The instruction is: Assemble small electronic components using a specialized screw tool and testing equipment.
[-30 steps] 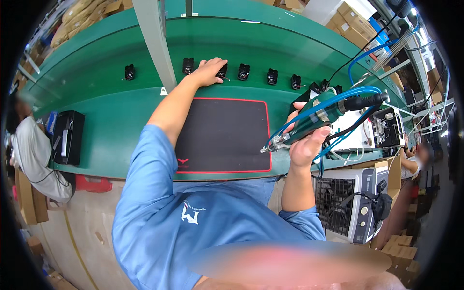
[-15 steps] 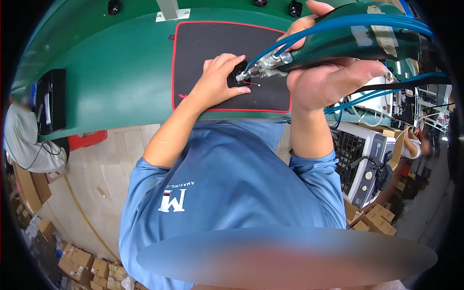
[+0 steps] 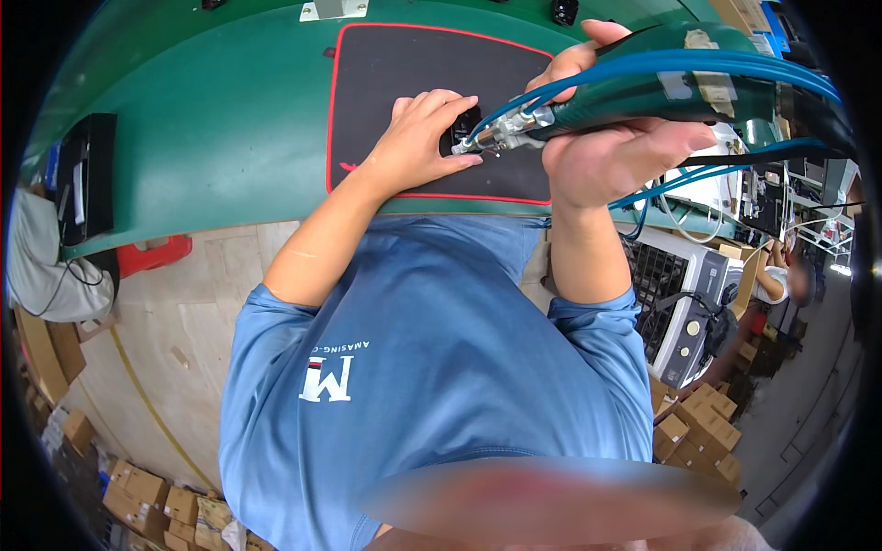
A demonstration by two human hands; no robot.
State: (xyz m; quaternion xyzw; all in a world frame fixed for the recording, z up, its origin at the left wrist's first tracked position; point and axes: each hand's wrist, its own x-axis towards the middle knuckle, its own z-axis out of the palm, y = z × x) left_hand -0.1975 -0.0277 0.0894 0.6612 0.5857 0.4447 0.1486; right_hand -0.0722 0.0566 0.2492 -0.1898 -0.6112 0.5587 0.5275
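A small black part (image 3: 461, 127) lies on the black red-edged mat (image 3: 386, 78). My left hand (image 3: 411, 142) grips it between thumb and fingers from the left and steadies it there. Wrapped around a large green power screwdriver (image 3: 661, 87), my right hand (image 3: 606, 156) holds it slanted to the left. The tool's metal nose (image 3: 505, 127) reaches the black part beside my left thumb; whether its tip touches the part cannot be told. A thin wire end peeks out near the nose. Blue air hoses (image 3: 698, 61) run along the tool toward the right.
The green workbench (image 3: 220, 138) carries a metal post foot (image 3: 333, 10) and another black part (image 3: 565, 11) at the far side. A black bin (image 3: 87, 179) stands at the left end. Right of me is a grey-white machine (image 3: 689, 321); cardboard boxes (image 3: 703, 427) sit below.
Bench and mat sit slightly higher in the picture, as the view has shifted. Both hands keep their hold, and the screwdriver's nose stays at the black part.
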